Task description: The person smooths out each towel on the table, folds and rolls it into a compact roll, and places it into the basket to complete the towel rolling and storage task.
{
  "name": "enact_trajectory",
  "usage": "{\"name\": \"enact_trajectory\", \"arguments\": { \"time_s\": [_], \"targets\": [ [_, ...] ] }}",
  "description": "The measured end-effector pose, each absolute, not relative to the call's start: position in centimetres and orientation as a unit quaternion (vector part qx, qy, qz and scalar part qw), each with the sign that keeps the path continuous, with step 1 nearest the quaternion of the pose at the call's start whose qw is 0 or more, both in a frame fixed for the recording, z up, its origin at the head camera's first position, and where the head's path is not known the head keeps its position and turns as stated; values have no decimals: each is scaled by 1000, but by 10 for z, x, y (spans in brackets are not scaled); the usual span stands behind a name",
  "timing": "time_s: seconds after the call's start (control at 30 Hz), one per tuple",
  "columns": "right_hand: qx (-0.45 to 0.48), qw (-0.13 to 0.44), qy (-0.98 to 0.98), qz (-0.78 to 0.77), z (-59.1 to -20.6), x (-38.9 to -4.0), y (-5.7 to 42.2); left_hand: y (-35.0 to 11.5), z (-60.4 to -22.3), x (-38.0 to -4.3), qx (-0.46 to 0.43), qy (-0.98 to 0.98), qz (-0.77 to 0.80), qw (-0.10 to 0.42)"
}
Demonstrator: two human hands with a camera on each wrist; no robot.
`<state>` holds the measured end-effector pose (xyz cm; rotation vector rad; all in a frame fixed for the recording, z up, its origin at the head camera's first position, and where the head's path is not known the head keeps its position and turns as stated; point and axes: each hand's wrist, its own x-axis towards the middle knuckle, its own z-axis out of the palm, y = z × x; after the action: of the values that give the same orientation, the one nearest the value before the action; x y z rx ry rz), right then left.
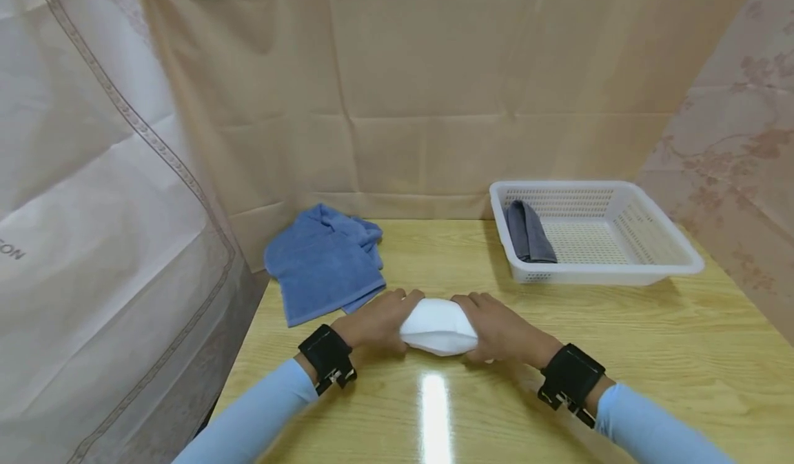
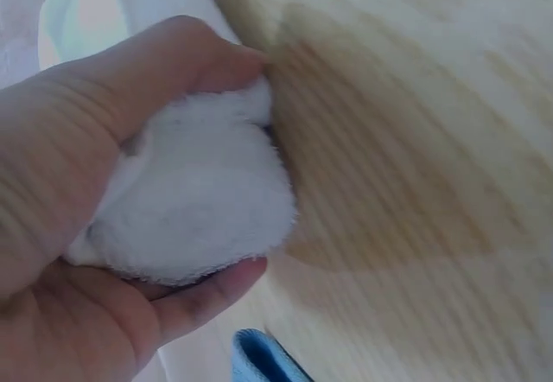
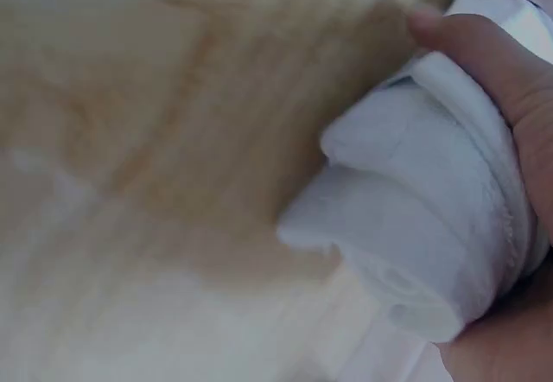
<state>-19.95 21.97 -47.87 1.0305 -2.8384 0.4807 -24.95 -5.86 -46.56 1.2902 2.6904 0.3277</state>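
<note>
Both hands grip a white towel [image 1: 439, 326], rolled into a bundle, above the front middle of the wooden table. At its left end the left hand [image 1: 380, 319] holds on; in the left wrist view, thumb and fingers wrap around the fluffy white towel [image 2: 199, 192]. The right hand [image 1: 499, 329] grips the opposite end. Spiral layers of the rolled towel [image 3: 415, 200] show in the right wrist view, with the thumb lying over the top. Fingers under the roll are partly hidden.
A rumpled blue towel [image 1: 329, 260] lies at the table's back left. At the back right stands a white plastic basket [image 1: 620, 274] holding a folded dark grey towel [image 1: 529, 233]. Fabric sheets [image 1: 422, 92] hang behind and beside the wooden table [image 1: 695, 354].
</note>
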Motion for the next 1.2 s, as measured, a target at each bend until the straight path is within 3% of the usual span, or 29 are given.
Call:
{"name": "enact_trajectory", "arguments": {
  "time_s": [0.3,0.77,0.97,1.2],
  "targets": [
    [327,36,-931,161,-477,-200,220,-61,-454,-248,423,891,128,105],
    [334,67,-928,152,-478,-198,220,-64,-461,-241,438,885,142,66],
    [326,109,-930,131,-461,-199,228,-67,-460,-243,441,873,207,-11],
    [283,178,-930,151,-416,-207,250,-56,-446,-249,362,877,305,-78]
  ]
}}
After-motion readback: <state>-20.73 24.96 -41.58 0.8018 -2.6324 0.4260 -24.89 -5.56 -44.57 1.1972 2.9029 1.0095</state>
